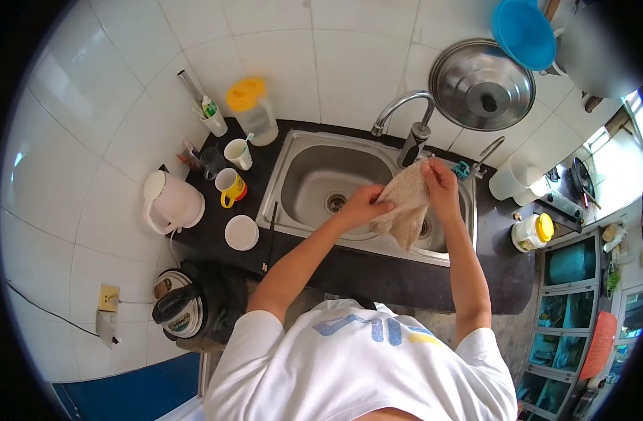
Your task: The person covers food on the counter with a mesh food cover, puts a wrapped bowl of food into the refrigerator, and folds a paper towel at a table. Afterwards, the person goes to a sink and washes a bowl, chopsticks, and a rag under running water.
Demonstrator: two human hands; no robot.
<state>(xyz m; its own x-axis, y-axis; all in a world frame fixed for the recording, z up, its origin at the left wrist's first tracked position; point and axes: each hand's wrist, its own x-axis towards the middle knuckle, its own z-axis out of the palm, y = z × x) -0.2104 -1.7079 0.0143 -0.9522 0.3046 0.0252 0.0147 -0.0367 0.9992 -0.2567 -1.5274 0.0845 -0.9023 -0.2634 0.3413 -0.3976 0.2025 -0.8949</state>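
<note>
A beige, towel-like cloth (pixel 403 203) hangs between my two hands over the right part of the double sink (pixel 293 158). My left hand (pixel 363 208) grips its left edge, with the thumb pressed against the fabric. Higher up, my right hand (pixel 441 184) pinches the cloth's upper right corner. The lower end dangles loose in front of the smaller basin, partly hiding it. Just behind the cloth stands the curved faucet (pixel 414 133), its spout turned toward the left basin.
Left of the sink are a white kettle (pixel 174 201), a yellow-red mug (pixel 230 186), a white bowl (pixel 241 232) and a yellow-lidded pitcher (pixel 254 112). A black cooker (pixel 184 305) sits lower left. A yellow-capped jar (pixel 532 233) stands right. A steel lid (pixel 482 84) hangs on the wall.
</note>
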